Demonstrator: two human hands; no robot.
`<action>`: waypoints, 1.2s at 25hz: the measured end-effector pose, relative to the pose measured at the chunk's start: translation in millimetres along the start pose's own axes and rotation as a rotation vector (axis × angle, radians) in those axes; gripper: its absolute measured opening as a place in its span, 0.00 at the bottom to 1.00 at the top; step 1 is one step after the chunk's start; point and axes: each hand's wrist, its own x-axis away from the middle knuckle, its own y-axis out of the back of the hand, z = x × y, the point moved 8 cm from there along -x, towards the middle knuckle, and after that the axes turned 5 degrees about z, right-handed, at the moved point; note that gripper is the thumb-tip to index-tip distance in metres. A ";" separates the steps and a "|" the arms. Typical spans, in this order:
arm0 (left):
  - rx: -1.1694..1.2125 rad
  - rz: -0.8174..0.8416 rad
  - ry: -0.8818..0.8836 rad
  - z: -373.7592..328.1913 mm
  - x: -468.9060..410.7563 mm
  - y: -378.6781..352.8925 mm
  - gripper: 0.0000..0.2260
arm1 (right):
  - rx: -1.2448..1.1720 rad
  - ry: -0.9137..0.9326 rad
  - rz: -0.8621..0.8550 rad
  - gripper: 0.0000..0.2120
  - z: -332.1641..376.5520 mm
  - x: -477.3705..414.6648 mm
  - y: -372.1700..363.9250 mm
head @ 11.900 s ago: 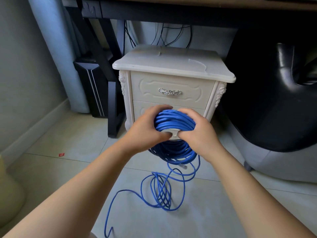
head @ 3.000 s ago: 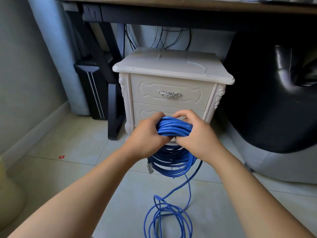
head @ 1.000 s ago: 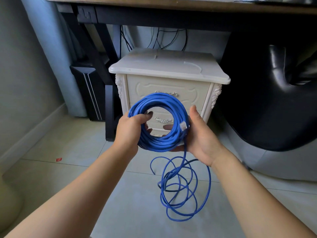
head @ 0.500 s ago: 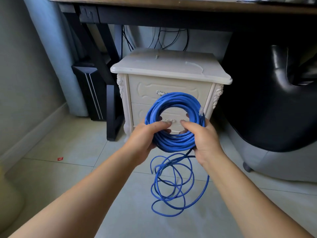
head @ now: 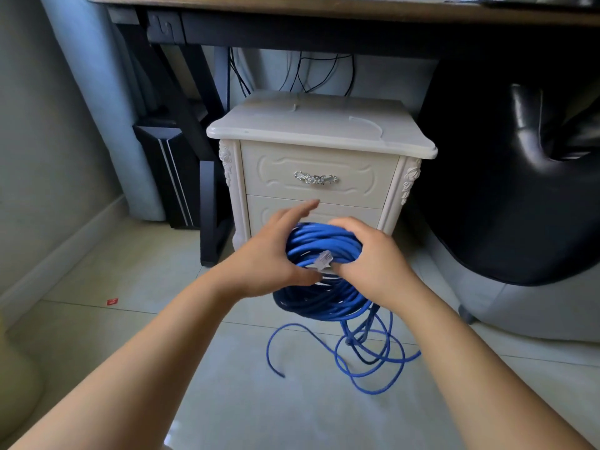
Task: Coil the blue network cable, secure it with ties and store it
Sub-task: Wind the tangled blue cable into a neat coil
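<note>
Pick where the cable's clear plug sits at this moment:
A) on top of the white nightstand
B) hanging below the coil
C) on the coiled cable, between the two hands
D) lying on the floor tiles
C: the clear plug lies against the coiled turns of the blue network cable, between the left hand and the right hand.

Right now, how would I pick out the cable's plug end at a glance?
Start at the white bedside cabinet; just in front of it the right hand grips the blue cable coil, the left hand against its other side. Between the two hands sits the clear plug, the only pale, see-through piece among the blue loops.
</note>
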 end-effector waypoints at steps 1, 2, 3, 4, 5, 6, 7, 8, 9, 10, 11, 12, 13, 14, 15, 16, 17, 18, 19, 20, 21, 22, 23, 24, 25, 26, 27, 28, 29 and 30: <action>-0.050 0.005 -0.004 -0.4 1.1 -1.2 0.36 | 0.026 0.028 0.018 0.22 3.9 0.8 -2.3; -0.088 -0.002 0.003 1.2 2.2 -1.9 0.30 | 0.046 0.051 0.028 0.22 7.3 1.8 -4.0; -0.127 -0.021 0.015 2.9 3.1 -1.7 0.22 | 0.062 0.066 0.036 0.21 10.5 3.1 -4.7; -0.154 -0.051 0.028 4.3 3.7 -0.8 0.14 | 0.075 0.078 0.042 0.20 13.4 3.9 -4.7; -0.154 -0.090 0.034 5.6 3.6 1.3 0.09 | 0.074 0.083 0.043 0.19 15.3 3.9 -4.0; -0.123 -0.128 0.031 6.8 3.0 3.7 0.07 | 0.049 0.079 0.037 0.18 17.0 3.5 -2.6; -0.070 -0.159 0.029 7.7 2.2 5.8 0.07 | 0.000 0.065 0.029 0.20 17.7 2.9 -0.2; -0.015 -0.179 0.033 8.6 1.6 7.4 0.07 | -0.057 0.043 0.025 0.22 16.6 2.1 2.2; 0.032 -0.193 0.042 9.5 1.5 8.3 0.07 | -0.103 0.015 0.037 0.25 14.5 1.0 3.5; 0.071 -0.206 0.056 10.5 1.7 8.8 0.08 | -0.141 -0.017 0.065 0.28 11.8 -0.2 3.5; 0.109 -0.223 0.065 11.8 1.8 9.7 0.08 | -0.186 -0.049 0.097 0.28 8.4 -1.3 3.3; 0.153 -0.243 0.072 13.0 1.9 11.0 0.09 | -0.247 -0.077 0.127 0.26 4.0 -2.3 2.7; 0.208 -0.265 0.080 15.3 1.8 12.5 0.09 | -0.316 -0.104 0.155 0.23 0.0 -2.5 2.2; 0.278 -0.285 0.088 17.2 1.8 14.0 0.09 | -0.383 -0.127 0.177 0.22 -4.1 -2.8 1.4; 0.357 -0.310 0.097 20.3 1.5 16.1 0.08 | -0.451 -0.147 0.192 0.22 -8.6 -3.2 0.4; 0.439 -0.341 0.106 23.7 1.2 18.3 0.09 | -0.528 -0.165 0.196 0.22 -13.4 -4.0 -1.4; 0.518 -0.377 0.116 26.8 1.0 20.5 0.09 | -0.616 -0.177 0.189 0.23 -16.9 -4.5 -3.7; 0.590 -0.410 0.127 29.1 0.6 21.2 0.09 | -0.691 -0.179 0.166 0.24 -19.5 -5.4 -6.5; 0.659 -0.431 0.139 30.2 0.4 20.3 0.10 | -0.742 -0.180 0.121 0.24 -21.6 -6.5 -8.4; 0.721 -0.439 0.145 30.3 -0.2 18.0 0.11 | -0.774 -0.181 0.061 0.25 -23.7 -7.3 -10.0; 0.772 -0.441 0.146 29.3 -0.3 15.6 0.11 | -0.800 -0.187 0.002 0.24 -25.7 -7.8 -11.3; 0.815 -0.443 0.142 27.6 0.2 14.1 0.11 | -0.828 -0.199 -0.039 0.23 -26.7 -7.9 -12.6; 0.863 -0.450 0.145 26.6 1.0 13.1 0.11 | -0.862 -0.215 -0.051 0.23 -27.3 -7.9 -14.1; 0.926 -0.462 0.154 26.3 1.5 11.7 0.10 | -0.897 -0.227 -0.036 0.23 -26.5 -7.9 -16.3; 0.997 -0.473 0.166 26.4 2.4 10.2 0.10 | -0.936 -0.237 -0.006 0.23 -24.9 -7.7 -19.3; 1.065 -0.476 0.170 25.8 2.8 7.6 0.10 | -0.981 -0.247 0.015 0.23 -23.0 -7.3 -22.4; 1.118 -0.466 0.169 25.1 3.2 4.3 0.09 | -1.023 -0.253 0.014 0.21 -21.4 -6.6 -24.3; 1.145 -0.440 0.170 23.8 3.1 0.1 0.08 | -1.051 -0.257 -0.014 0.18 -21.6 -6.2 -24.7; 1.133 -0.396 0.175 22.0 3.2 -4.2 0.07 | -1.061 -0.268 -0.064 0.15 -23.4 -5.5 -23.5; 1.073 -0.329 0.186 19.6 2.5 -8.6 0.07 | -1.057 -0.284 -0.123 0.13 -26.2 -4.3 -20.5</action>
